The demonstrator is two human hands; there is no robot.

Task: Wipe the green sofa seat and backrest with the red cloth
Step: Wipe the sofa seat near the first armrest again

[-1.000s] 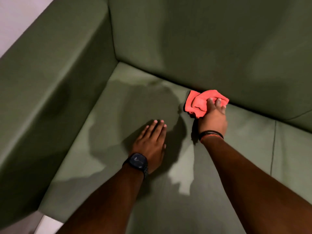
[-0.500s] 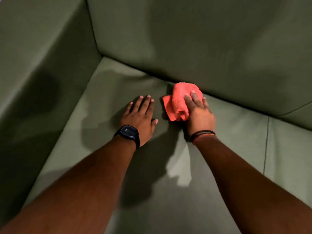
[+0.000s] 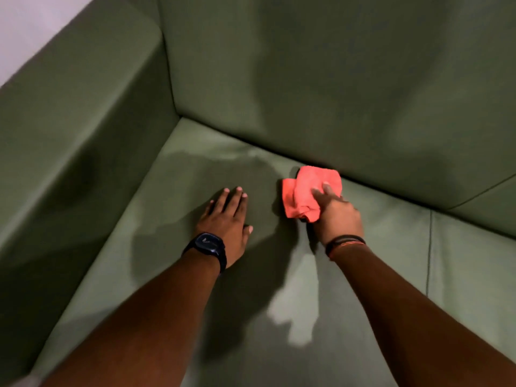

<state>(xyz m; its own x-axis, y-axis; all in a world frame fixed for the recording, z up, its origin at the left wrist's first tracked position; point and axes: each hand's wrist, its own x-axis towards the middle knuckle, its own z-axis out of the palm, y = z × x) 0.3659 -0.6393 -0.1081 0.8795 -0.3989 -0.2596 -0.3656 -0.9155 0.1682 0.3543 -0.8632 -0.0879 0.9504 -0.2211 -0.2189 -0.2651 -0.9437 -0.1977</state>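
Observation:
A crumpled red cloth (image 3: 301, 191) lies on the green sofa seat (image 3: 178, 208), close to the crease under the backrest (image 3: 321, 79). My right hand (image 3: 336, 216) presses down on the cloth's right side, fingers over it and gripping it. My left hand (image 3: 227, 222), with a black watch on the wrist, rests flat on the seat to the left of the cloth, fingers spread and holding nothing.
The sofa's left armrest (image 3: 83, 107) rises beside the seat. A seam (image 3: 428, 252) splits the seat cushions on the right. A pale wall (image 3: 33, 26) shows at the top left. Shadows of my arms fall across the seat.
The cloth and my right hand swept left along the back crease, then back slightly to the right. My left hand stays flat on the seat.

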